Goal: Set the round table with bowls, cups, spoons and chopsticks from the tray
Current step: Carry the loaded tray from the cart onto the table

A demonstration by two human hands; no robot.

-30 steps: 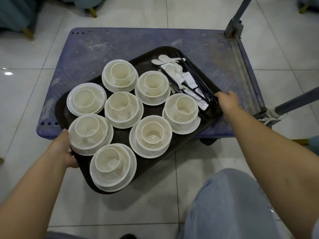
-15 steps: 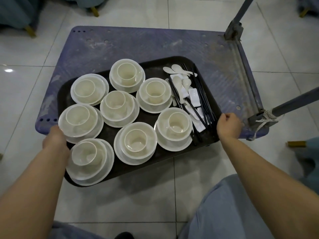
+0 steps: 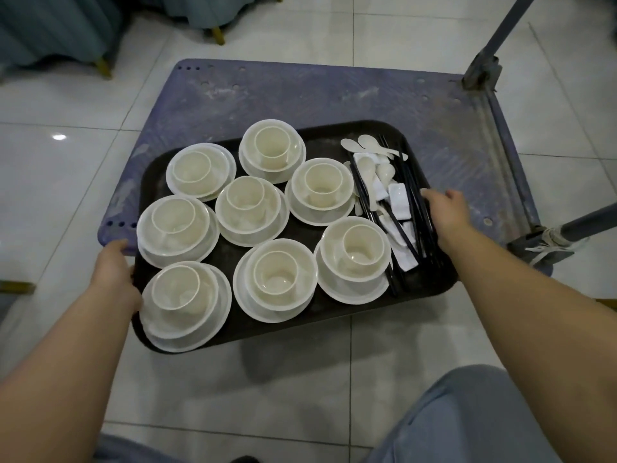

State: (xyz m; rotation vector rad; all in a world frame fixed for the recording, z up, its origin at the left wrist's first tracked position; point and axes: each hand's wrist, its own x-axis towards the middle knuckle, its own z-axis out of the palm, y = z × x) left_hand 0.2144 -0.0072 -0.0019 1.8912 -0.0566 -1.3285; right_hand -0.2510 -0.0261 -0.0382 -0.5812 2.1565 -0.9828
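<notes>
A dark brown tray (image 3: pixel 334 142) juts out past the near edge of a blue cart platform (image 3: pixel 300 91). It carries several white sets, each a cup inside a bowl on a saucer, such as the one at the near middle (image 3: pixel 275 279). White spoons (image 3: pixel 370 147), white rests and black chopsticks (image 3: pixel 419 215) lie along the tray's right side. My left hand (image 3: pixel 113 275) grips the tray's left rim. On the right rim, beside the chopsticks, my right hand (image 3: pixel 445 212) holds on with its thumb over the edge.
The cart stands on a white tiled floor (image 3: pixel 66 182); its grey metal handle bars (image 3: pixel 500 38) rise at the right. Draped chairs with gold legs (image 3: pixel 103 66) stand at the back left. My knee in light blue trousers (image 3: pixel 467 416) is at the bottom right.
The tray has turned and slid across the platform, its near left corner now hanging further over the floor. My right hand shifted up along the right rim; my left stayed on the left rim.
</notes>
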